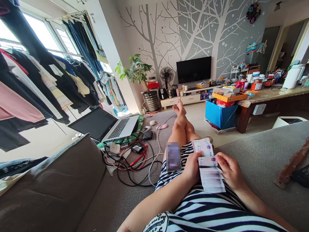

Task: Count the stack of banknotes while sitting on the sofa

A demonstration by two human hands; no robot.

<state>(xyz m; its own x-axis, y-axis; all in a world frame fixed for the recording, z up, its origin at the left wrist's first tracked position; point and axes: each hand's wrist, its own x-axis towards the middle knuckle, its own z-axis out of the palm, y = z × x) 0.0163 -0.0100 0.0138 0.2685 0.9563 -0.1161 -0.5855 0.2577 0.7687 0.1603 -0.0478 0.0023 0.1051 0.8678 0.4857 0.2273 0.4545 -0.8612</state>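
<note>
My left hand (193, 168) is closed on a batch of purple-and-white banknotes (212, 180) over my lap. The lower notes hang fanned in overlapping steps toward my body. My right hand (229, 170) is closed, thumb and fingers pinching the right end of the top banknote (207, 161). Just beyond both hands, more banknotes (203, 146) lie in a pile on my thigh. To the left of them a phone (173, 158) rests on my striped clothing, its screen blurred out. The fingertips under the notes are hidden.
On the grey sofa (260, 161) at my left are an open laptop (123, 125) and tangled black, red and white cables (137, 166). A brown stick-like object (292, 161) lies at the right. Farther off stand a blue box (221, 114) and a cluttered table (270, 93).
</note>
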